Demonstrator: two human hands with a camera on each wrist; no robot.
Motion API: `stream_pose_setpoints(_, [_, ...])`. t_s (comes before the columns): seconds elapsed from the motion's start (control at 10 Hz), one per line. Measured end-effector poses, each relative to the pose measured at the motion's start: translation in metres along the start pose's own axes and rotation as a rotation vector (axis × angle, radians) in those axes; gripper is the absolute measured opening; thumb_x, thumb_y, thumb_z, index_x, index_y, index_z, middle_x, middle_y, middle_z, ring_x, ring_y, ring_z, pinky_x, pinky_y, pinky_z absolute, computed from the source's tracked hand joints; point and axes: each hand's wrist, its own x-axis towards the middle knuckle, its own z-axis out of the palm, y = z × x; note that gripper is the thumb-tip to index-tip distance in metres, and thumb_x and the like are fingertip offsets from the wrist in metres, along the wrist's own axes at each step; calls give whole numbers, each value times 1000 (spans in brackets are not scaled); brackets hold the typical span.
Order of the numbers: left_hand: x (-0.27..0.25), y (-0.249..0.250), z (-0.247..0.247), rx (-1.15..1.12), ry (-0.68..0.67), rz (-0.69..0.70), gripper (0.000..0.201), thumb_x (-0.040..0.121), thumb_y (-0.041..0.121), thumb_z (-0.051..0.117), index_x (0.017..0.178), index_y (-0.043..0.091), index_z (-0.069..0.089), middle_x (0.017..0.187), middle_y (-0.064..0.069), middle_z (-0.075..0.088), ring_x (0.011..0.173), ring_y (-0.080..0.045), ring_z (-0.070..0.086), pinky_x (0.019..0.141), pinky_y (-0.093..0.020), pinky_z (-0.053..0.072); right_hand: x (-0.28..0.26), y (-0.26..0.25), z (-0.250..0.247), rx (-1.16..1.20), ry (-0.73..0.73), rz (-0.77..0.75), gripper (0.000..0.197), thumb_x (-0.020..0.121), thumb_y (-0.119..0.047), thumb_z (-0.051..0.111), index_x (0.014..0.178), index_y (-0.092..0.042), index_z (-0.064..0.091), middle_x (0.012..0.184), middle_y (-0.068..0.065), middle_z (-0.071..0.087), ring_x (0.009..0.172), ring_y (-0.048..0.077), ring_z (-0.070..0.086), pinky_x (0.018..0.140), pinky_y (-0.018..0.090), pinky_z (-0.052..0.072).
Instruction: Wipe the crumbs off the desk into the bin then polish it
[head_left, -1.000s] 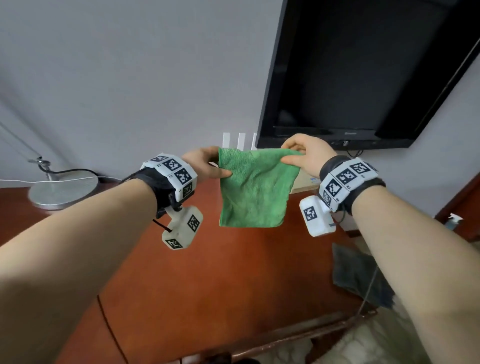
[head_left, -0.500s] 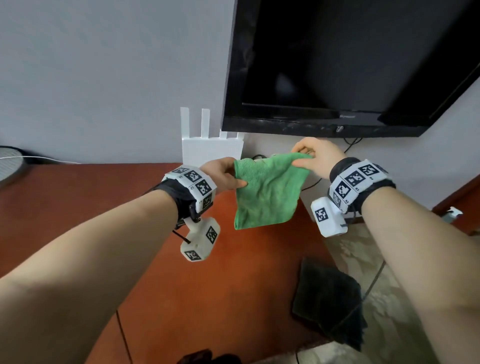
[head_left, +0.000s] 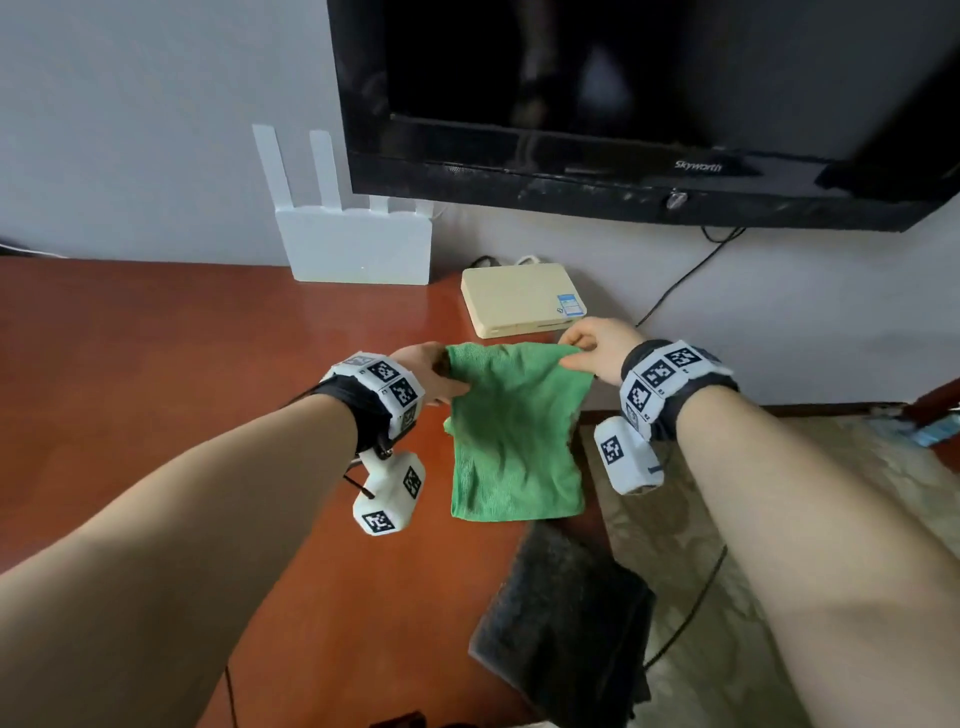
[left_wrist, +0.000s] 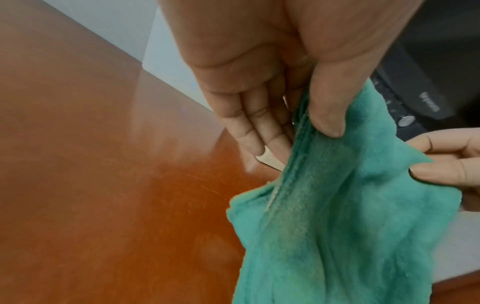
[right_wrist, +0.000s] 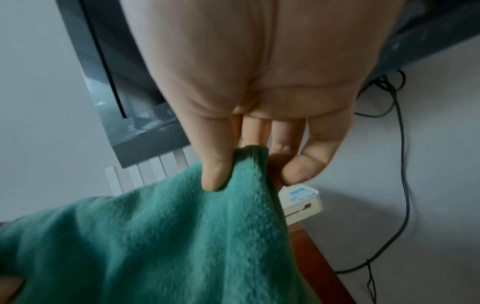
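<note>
Both hands pinched the top corners of the green cloth (head_left: 511, 436), left hand (head_left: 428, 371) and right hand (head_left: 597, 343), so it hung above the desk (head_left: 156, 364) edge. Soft and light, it seemed best gripped at its corners. Only the head view showed the dark bin (head_left: 566, 623) below.

Grey wall (head_left: 130, 104); mounted black television (head_left: 623, 104); patterned floor (head_left: 727, 649)
</note>
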Motion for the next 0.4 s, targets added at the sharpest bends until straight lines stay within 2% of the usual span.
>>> stream_pose_setpoints(0.1, [23, 2, 3, 104, 45, -46, 51, 88, 23, 61, 133, 7, 43, 121, -13, 59, 100, -27, 64, 88, -37, 54, 21, 9, 10, 29, 48, -5, 31, 89, -15, 60, 119, -8, 59, 126, 12, 58, 116, 24, 54, 84, 19, 36])
stream_pose_setpoints(0.2, [37, 3, 6, 169, 81, -62, 48, 88, 23, 61, 130, 6, 46, 120, -14, 60, 106, -29, 61, 94, -40, 50, 33, 12, 15, 28, 67, -16, 31, 92, -15, 56, 121, -8, 58, 130, 10, 56, 120, 22, 52, 90, 20, 37])
stream_pose_setpoints(0.3, [49, 0, 9, 249, 105, -79, 48, 90, 26, 58, 132, 7, 44, 119, -13, 60, 105, -29, 59, 92, -35, 49, 42, 16, 20, 9, 62, -38, 30, 93, -14, 53, 122, -8, 58, 129, 9, 57, 119, 22, 53, 91, 21, 38])
stream_pose_setpoints(0.4, [53, -1, 7, 294, 134, -60, 50, 90, 28, 56, 135, 11, 45, 123, -9, 59, 104, -26, 59, 92, -35, 49, 41, 17, 18, 39, 104, -38, 28, 93, -12, 52, 120, -7, 59, 126, 9, 60, 116, 22, 55, 87, 16, 36])
